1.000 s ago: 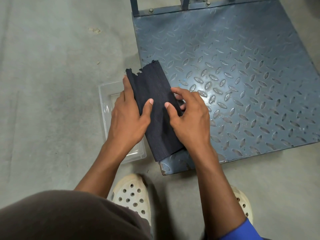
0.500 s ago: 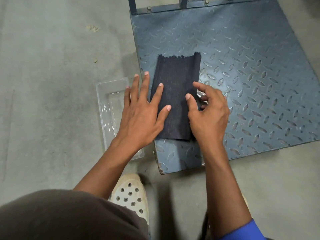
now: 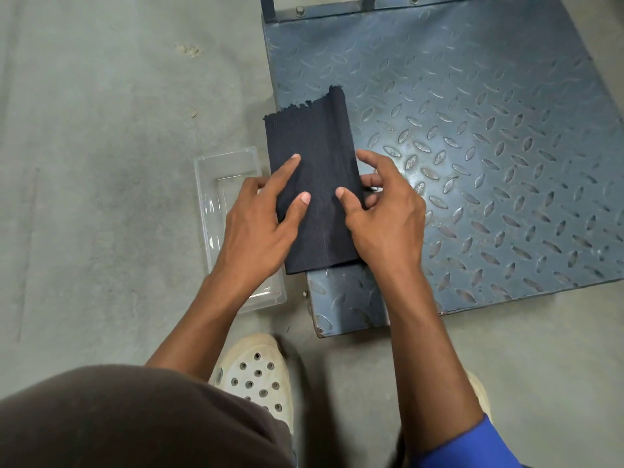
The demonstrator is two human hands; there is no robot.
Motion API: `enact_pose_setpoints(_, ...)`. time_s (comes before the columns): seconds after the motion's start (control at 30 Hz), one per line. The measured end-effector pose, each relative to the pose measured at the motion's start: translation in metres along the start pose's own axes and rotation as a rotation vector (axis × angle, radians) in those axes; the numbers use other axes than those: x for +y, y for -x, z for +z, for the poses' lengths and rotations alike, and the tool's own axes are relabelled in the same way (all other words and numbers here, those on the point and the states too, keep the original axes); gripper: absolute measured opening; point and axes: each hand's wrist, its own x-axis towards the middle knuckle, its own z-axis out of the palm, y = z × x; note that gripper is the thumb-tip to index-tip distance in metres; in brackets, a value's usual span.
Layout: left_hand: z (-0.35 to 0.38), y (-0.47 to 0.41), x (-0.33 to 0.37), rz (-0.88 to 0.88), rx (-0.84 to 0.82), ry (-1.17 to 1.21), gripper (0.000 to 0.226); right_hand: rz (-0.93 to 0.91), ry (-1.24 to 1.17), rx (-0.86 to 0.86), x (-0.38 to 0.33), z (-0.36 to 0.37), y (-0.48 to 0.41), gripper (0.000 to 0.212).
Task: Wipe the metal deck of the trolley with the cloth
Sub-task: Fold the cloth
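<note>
A dark, folded cloth [image 3: 312, 157] with a frayed far edge is held over the near left corner of the trolley's blue-grey checker-plate deck [image 3: 472, 136]. Both hands grip it by its sides. My left hand [image 3: 260, 224] holds the left edge, thumb and forefinger on top, the other fingers under it. My right hand [image 3: 385, 214] pinches the right edge, thumb on top. The cloth's left edge overhangs the deck's side. Whether the cloth touches the deck I cannot tell.
A clear plastic tray [image 3: 233, 184] lies on the concrete floor just left of the trolley, partly under my left hand. The trolley's handle posts [image 3: 266, 8] rise at the far edge. My pale perforated shoes [image 3: 260, 376] stand close to the deck's near corner.
Half a second ago the cloth lay flat on the deck under my spread left hand. Now both hands grip its sides, and it has shifted left and nearer, overhanging the deck's side.
</note>
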Motion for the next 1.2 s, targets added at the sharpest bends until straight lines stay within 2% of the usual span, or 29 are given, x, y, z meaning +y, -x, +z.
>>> enact_pose_setpoints(0.2, 0.006, 0.001, -0.005, 0.057, 0.105, 0.09, 0.052, -0.048, -0.001, -0.014, 0.001, 0.013, 0.008, 0.035)
enact_pose_setpoints(0.37, -0.005, 0.011, -0.012, 0.029, 0.168, 0.173, 0.054, -0.149, -0.048, -0.009, -0.01, 0.036, 0.022, 0.034)
enact_pose_setpoints(0.57, -0.029, 0.036, -0.044, 0.088, 0.334, 0.024, 0.065, -0.315, -0.051, -0.101, -0.037, 0.07, 0.036, 0.041)
enact_pose_setpoints(0.67, -0.035, 0.046, -0.073, 0.028, 0.298, -0.025, 0.071, -0.381, 0.002, -0.238, -0.046, 0.086, 0.041, 0.046)
enact_pose_setpoints(0.8, -0.032, 0.055, -0.103, 0.024, 0.272, -0.021, 0.066, -0.39, 0.181, -0.492, -0.048, 0.104, 0.048, 0.061)
enact_pose_setpoints(1.0, -0.019, 0.061, -0.111, -0.092, 0.144, -0.025, 0.07, -0.24, 0.25, -0.52, -0.036, 0.114, 0.057, 0.067)
enact_pose_setpoints(1.1, -0.012, 0.061, -0.105, -0.159, 0.021, -0.267, 0.075, -0.208, 0.362, -0.577, -0.026, 0.115, 0.058, 0.064)
enact_pose_setpoints(1.2, -0.003, 0.063, -0.11, -0.147, -0.075, -0.519, 0.066, -0.18, 0.416, -0.569, -0.023, 0.115, 0.06, 0.051)
